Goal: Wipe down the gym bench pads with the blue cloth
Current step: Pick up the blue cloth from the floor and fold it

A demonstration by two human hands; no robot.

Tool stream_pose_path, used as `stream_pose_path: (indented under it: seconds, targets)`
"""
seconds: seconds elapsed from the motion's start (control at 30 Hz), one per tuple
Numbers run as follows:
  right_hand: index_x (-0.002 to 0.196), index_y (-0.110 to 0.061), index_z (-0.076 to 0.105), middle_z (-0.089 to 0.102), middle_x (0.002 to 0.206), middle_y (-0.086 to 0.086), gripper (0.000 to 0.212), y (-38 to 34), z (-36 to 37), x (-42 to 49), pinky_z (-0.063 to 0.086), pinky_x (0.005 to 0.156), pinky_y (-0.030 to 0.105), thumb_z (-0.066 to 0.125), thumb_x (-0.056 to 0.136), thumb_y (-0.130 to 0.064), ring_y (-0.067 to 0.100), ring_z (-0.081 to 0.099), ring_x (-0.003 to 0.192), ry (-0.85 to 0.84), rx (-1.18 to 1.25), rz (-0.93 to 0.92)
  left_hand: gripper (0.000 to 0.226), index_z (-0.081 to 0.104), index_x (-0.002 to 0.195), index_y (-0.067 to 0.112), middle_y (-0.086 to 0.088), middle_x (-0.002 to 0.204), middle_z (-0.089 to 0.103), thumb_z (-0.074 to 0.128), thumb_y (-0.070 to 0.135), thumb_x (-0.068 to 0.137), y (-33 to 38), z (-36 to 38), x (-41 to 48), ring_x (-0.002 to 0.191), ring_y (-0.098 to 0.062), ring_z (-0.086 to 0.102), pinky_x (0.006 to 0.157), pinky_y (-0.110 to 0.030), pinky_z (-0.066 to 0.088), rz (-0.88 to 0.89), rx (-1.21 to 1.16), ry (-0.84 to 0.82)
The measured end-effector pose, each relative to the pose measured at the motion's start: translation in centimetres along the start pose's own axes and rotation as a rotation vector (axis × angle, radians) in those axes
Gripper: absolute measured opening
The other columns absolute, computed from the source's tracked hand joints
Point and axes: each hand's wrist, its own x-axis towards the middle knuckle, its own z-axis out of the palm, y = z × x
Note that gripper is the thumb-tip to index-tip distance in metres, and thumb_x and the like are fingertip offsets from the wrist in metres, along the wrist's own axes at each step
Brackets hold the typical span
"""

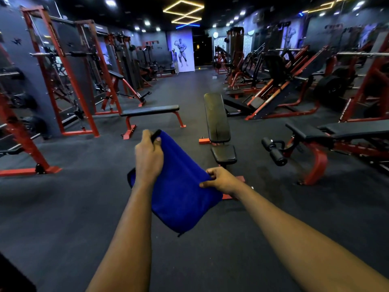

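Note:
A blue cloth hangs in the air in front of me, held by both hands. My left hand grips its upper edge, and my right hand pinches its right edge. Just beyond the cloth stands an adjustable bench with a long black back pad and a small black seat pad on a red frame. Neither hand touches the bench. The cloth hides part of the bench's red foot.
A flat bench with red legs stands to the left. A decline bench with foam rollers is at the right. Red racks line the left wall, and plate machines fill the right side. Dark rubber floor surrounds me.

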Motion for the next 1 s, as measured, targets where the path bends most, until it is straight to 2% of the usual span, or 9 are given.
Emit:
stream_pose_path:
  seconds: [0.13, 0.2, 0.27, 0.4, 0.53, 0.73, 0.8, 0.9, 1.0]
  targets:
    - [0.092, -0.016, 0.07, 0.072, 0.102, 0.009, 0.008, 1.7, -0.6, 0.2, 0.057, 0.086, 0.05, 0.075, 0.085, -0.017, 0.026, 0.069, 0.098, 0.249, 0.036, 0.02, 0.016, 0.046, 0.098, 0.011, 0.001, 0.076, 0.051, 0.036, 0.02, 0.105, -1.8, -0.6, -0.1, 0.065, -0.014, 0.05, 0.055, -0.034, 0.042, -0.094, 0.041, 0.286]
    - [0.091, -0.015, 0.068, 0.072, 0.095, 0.007, 0.006, 1.4, -0.9, 0.5, 0.056, 0.085, 0.046, 0.072, 0.088, -0.017, 0.025, 0.069, 0.091, 0.462, -0.022, -0.021, 0.017, 0.043, 0.097, 0.013, 0.0, 0.075, 0.051, 0.033, 0.023, 0.105, -2.6, -0.5, -0.7, 0.064, -0.016, 0.051, 0.056, -0.037, 0.043, -0.171, 0.086, 0.342]
    - [0.088, -0.019, 0.066, 0.07, 0.087, 0.002, 0.005, 0.7, -1.0, 0.4, 0.056, 0.083, 0.045, 0.067, 0.093, -0.021, 0.021, 0.066, 0.084, 0.58, 0.042, -0.075, 0.018, 0.04, 0.096, 0.013, 0.001, 0.073, 0.048, 0.031, 0.024, 0.106, -3.2, -0.1, -1.4, 0.062, -0.015, 0.049, 0.056, -0.036, 0.039, -0.252, 0.126, 0.366]
    - [0.083, -0.026, 0.066, 0.069, 0.078, -0.002, 0.02, -0.1, -0.9, -0.1, 0.055, 0.072, 0.039, 0.056, 0.1, -0.03, 0.014, 0.064, 0.075, 0.695, 0.13, -0.154, 0.019, 0.037, 0.096, 0.013, 0.002, 0.07, 0.045, 0.028, 0.026, 0.107, -4.0, 0.1, -2.0, 0.062, -0.017, 0.048, 0.057, -0.038, 0.037, -0.325, 0.175, 0.42]
    - [0.078, -0.016, 0.064, 0.06, 0.068, -0.003, 0.031, -0.3, -0.8, -0.1, 0.048, 0.062, 0.034, 0.052, 0.102, -0.033, 0.012, 0.056, 0.065, 0.757, 0.113, -0.183, 0.021, 0.039, 0.097, 0.014, 0.001, 0.071, 0.049, 0.027, 0.028, 0.107, -4.2, -0.2, -1.9, 0.061, -0.015, 0.049, 0.056, -0.036, 0.037, -0.323, 0.195, 0.436]
    - [0.08, -0.016, 0.051, 0.051, 0.069, -0.002, 0.032, -1.6, 0.0, 0.1, 0.034, 0.055, 0.027, 0.038, 0.106, -0.029, 0.009, 0.047, 0.061, 0.962, 0.099, -0.135, 0.027, 0.04, 0.098, 0.012, 0.001, 0.07, 0.049, 0.024, 0.032, 0.107, -3.4, 0.5, -2.3, 0.062, -0.017, 0.051, 0.055, -0.034, 0.035, -0.295, 0.261, 0.458]
    - [0.087, -0.013, 0.052, 0.052, 0.073, 0.0, 0.03, -1.9, 0.2, 0.4, 0.034, 0.055, 0.03, 0.037, 0.107, -0.03, 0.012, 0.05, 0.063, 0.998, 0.012, -0.08, 0.028, 0.043, 0.103, 0.01, -0.004, 0.079, 0.056, 0.026, 0.032, 0.107, -3.2, 0.7, -2.3, 0.074, -0.025, 0.056, 0.062, -0.04, 0.04, -0.361, 0.292, 0.429]
    - [0.098, -0.009, 0.056, 0.057, 0.087, 0.006, 0.028, -2.4, -0.2, 0.8, 0.042, 0.065, 0.033, 0.04, 0.105, -0.031, 0.024, 0.058, 0.08, 0.994, -0.106, 0.037, 0.034, 0.048, 0.12, 0.003, -0.023, 0.117, 0.06, 0.034, 0.03, 0.106, -2.7, 0.7, -1.6, 0.108, -0.041, 0.057, 0.086, -0.051, 0.046, -0.595, 0.408, 0.233]
    - [0.101, -0.01, 0.059, 0.063, 0.095, 0.008, 0.028, -2.8, -0.2, 1.5, 0.052, 0.076, 0.043, 0.047, 0.102, -0.035, 0.028, 0.063, 0.089, 0.894, -0.206, 0.077, 0.037, 0.052, 0.123, 0.001, -0.024, 0.126, 0.056, 0.043, 0.031, 0.103, -2.6, 1.7, -1.4, 0.117, -0.041, 0.054, 0.093, -0.048, 0.045, -0.588, 0.466, 0.024]
